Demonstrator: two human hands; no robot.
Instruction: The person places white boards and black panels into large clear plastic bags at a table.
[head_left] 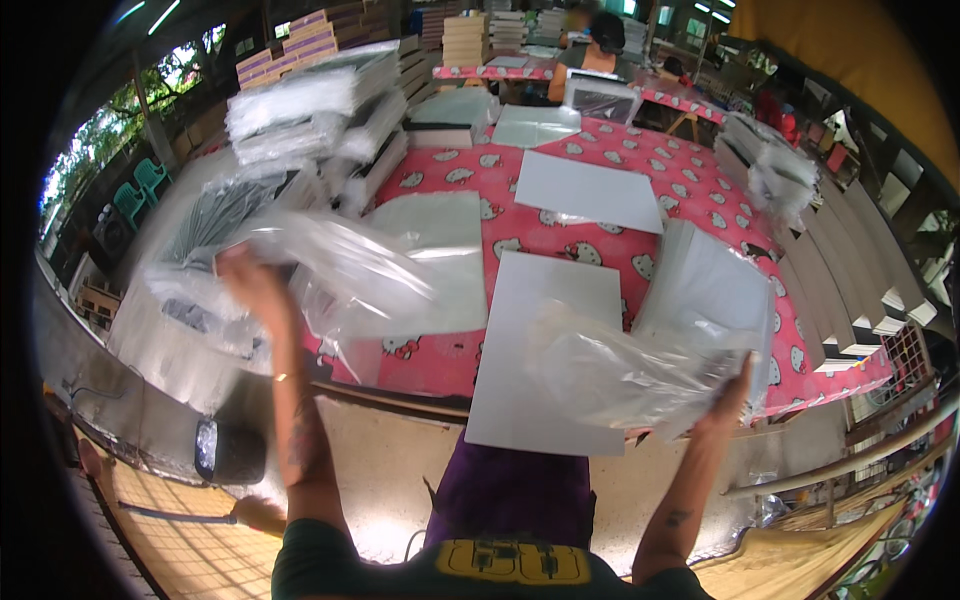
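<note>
My left hand (250, 280) is raised at the left of the table, closed on a clear plastic bag (345, 255) that trails right, blurred by motion. At the table's right front, my right hand (735, 392) is closed on another crumpled clear plastic bag (630, 365). That bag lies partly over a white board (545, 300), whose near end juts past the table's front edge. Just beyond my right hand sits a stack of plastic-covered sheets (700, 285). A pale translucent sheet (440, 240) lies flat between my left hand and the white board.
A pink cartoon-print cloth (600, 140) covers the table, with another white board (590, 190) farther back. Tall piles of plastic-wrapped items (310, 110) stand at the left. Long grey stacks (850, 260) line the right side. Another person (590, 60) is at the far end.
</note>
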